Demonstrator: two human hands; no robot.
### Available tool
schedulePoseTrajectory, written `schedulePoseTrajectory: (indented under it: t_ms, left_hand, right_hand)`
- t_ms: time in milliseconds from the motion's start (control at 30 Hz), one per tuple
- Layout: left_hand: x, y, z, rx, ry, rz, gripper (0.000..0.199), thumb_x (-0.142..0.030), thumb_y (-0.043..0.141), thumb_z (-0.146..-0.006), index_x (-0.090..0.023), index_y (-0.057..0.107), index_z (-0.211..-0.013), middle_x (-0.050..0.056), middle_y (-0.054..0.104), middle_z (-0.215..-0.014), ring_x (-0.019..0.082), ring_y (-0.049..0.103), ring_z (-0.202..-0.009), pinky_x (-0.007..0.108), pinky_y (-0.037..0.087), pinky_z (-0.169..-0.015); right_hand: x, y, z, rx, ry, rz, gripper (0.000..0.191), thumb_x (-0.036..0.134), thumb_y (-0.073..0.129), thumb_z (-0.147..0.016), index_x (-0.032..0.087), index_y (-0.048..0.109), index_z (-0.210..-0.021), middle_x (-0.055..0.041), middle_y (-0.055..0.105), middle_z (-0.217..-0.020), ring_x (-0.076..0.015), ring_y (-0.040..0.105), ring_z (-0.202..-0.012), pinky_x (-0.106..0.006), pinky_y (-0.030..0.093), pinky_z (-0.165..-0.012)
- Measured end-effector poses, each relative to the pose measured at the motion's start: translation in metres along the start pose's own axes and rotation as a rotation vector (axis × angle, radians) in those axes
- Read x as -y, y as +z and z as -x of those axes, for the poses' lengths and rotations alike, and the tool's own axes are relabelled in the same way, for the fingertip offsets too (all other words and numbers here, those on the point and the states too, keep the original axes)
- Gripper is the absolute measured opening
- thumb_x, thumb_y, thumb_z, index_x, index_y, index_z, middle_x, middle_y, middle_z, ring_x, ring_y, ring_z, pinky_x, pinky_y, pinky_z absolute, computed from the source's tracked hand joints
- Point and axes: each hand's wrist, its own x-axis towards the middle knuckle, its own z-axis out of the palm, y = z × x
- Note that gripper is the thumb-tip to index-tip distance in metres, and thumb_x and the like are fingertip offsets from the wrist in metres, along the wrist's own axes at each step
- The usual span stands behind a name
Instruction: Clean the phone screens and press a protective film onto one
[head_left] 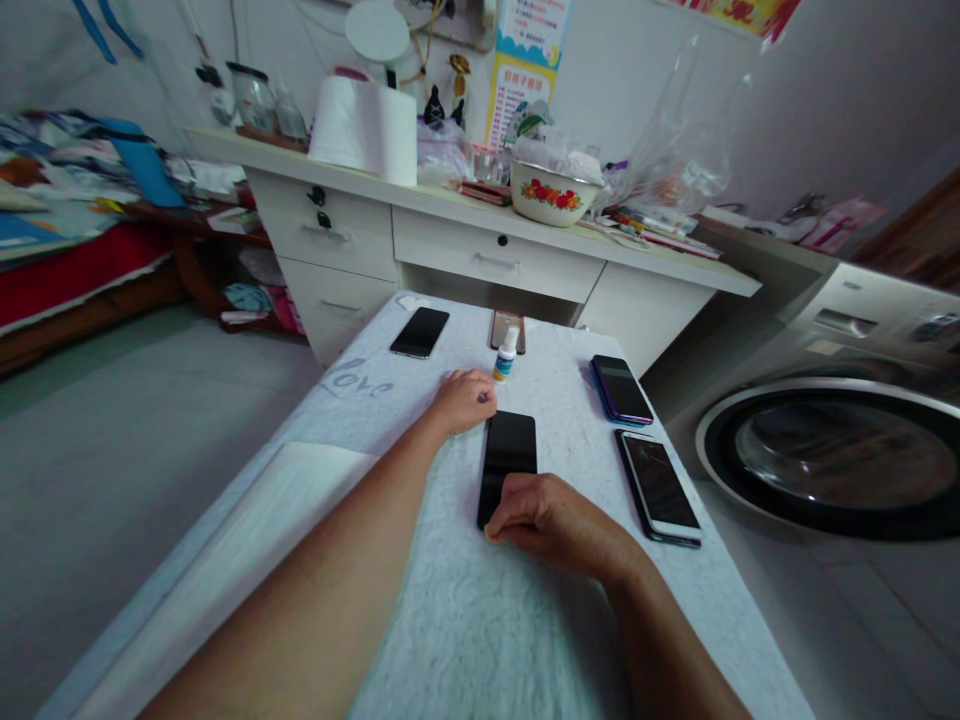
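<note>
A black phone [510,445] lies on the cloth-covered table, its dark screen facing up. My left hand [463,402] is closed beside the phone's far left corner; a small dark bit shows at its fingers, too small to name. Over the near end of the phone, my right hand [529,512] has its fingers pinched together at the near left corner. Whatever that pinch holds is hidden. Just beyond my left hand stands a small white spray bottle [505,356] with a blue and yellow label.
Around the table [480,640] lie a dark phone [421,332] at far left, a gold phone [517,330] behind the bottle, and stacked phones [622,388] and a white phone [661,482] at right. A cabinet [499,250] stands beyond; a washing machine [847,320] is at right.
</note>
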Motion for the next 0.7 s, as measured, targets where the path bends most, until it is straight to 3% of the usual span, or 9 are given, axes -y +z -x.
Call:
schedulePoseTrajectory:
  t_ms: [333, 700]
  left_hand:
    - [0.001, 0.002, -0.001, -0.02, 0.018, -0.014, 0.013, -0.023, 0.058, -0.075, -0.022, 0.07, -0.071, 0.001, 0.07, -0.109, 0.022, 0.059, -0.106, 0.038, 0.04, -0.099]
    - [0.002, 0.002, -0.001, -0.022, 0.013, -0.01, 0.014, -0.024, 0.057, -0.075, -0.022, 0.07, -0.071, 0.002, 0.07, -0.11, 0.023, 0.059, -0.106, 0.039, 0.04, -0.1]
  right_hand:
    - [-0.007, -0.009, 0.006, 0.038, 0.048, -0.063, 0.022, 0.001, 0.065, -0.08, 0.018, 0.077, -0.083, 0.0002, 0.065, -0.08, -0.0095, 0.062, -0.073, -0.018, 0.046, -0.068]
    - [-0.015, -0.004, 0.0, -0.194, 0.134, 0.049, 0.023, 0.0, 0.06, -0.079, 0.019, 0.074, -0.081, -0.0009, 0.066, -0.083, -0.011, 0.062, -0.073, -0.021, 0.046, -0.07]
